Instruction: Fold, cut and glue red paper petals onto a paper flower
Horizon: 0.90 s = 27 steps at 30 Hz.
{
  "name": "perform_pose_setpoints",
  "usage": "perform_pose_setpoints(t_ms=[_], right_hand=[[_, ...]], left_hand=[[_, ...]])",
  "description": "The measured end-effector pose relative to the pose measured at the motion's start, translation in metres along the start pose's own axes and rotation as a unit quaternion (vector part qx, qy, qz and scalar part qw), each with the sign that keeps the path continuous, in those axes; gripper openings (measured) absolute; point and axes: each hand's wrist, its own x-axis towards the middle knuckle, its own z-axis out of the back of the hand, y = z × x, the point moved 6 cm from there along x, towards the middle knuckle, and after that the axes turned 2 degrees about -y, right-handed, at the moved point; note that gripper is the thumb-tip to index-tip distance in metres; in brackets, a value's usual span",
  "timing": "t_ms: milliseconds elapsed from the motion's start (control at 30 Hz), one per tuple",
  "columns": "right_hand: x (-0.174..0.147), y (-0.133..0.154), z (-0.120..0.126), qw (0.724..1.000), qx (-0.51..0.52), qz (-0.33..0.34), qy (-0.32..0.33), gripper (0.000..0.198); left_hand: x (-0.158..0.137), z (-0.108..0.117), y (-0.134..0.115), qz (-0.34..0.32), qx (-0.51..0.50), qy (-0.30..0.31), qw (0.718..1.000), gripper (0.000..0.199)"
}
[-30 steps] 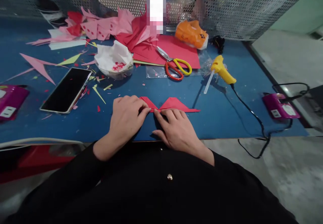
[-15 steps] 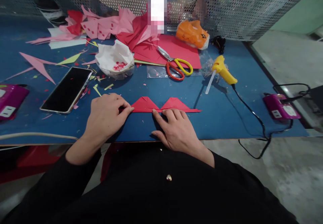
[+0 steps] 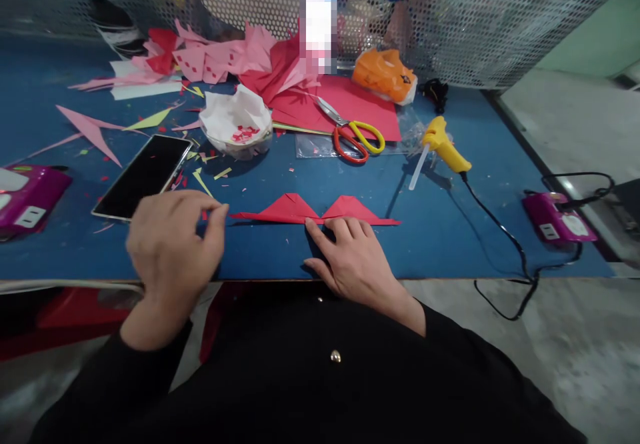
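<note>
Head: red paper [image 3: 287, 208] partly under right hand [image 3: 354, 256]

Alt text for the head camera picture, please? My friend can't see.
A person's right hand rests on folded red paper on a blue table, the left hand near the paper's left end. Beyond are scissors, a smartphone and a glue gun.

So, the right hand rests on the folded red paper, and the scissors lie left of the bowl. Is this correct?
Not quite: in the head view, the scissors lie right of the bowl. The right hand does rest on the folded red paper.
</note>
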Motion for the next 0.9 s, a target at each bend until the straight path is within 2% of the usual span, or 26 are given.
perform_pose_setpoints(t_ms=[33, 100, 167, 233, 400, 600, 700, 800, 900], right_hand=[[0.000, 0.000, 0.000, 1.000, 0.001, -0.001, 0.000, 0.063], [0.000, 0.000, 0.000, 1.000, 0.000, -0.002, -0.001, 0.062], [0.000, 0.000, 0.001, 1.000, -0.001, -0.003, 0.000, 0.061], [0.000, 0.001, 0.001, 1.000, -0.001, -0.005, 0.003, 0.060], [0.000, 0.001, 0.000, 1.000, 0.002, 0.000, 0.008, 0.058], [-0.001, -0.001, 0.000, 1.000, 0.007, -0.006, 0.001, 0.056], [-0.001, -0.002, 0.000, 1.000, 0.012, -0.007, -0.002, 0.054], [-0.001, -0.002, 0.000, 1.000, 0.013, -0.005, -0.007, 0.054], [-0.001, -0.001, 0.001, 1.000, 0.012, -0.003, -0.012, 0.054]], left_hand=[[-0.004, 0.005, -0.017, -0.054, -0.026, -0.039, 0.997, 0.016], [-0.011, -0.001, -0.052, -0.177, -0.079, 0.001, 0.981, 0.024], [-0.016, -0.009, -0.077, -0.238, -0.086, 0.040, 0.967, 0.032], [-0.017, -0.017, -0.090, -0.255, -0.083, 0.067, 0.961, 0.034], [-0.018, -0.026, -0.095, -0.240, -0.066, 0.115, 0.962, 0.039], [-0.022, -0.023, -0.096, -0.224, -0.040, 0.119, 0.967, 0.040], [-0.024, -0.019, -0.077, -0.176, -0.016, 0.138, 0.975, 0.040], [-0.027, -0.012, -0.047, -0.118, 0.012, 0.152, 0.981, 0.039], [-0.031, -0.005, -0.027, -0.102, 0.023, 0.157, 0.982, 0.040]])
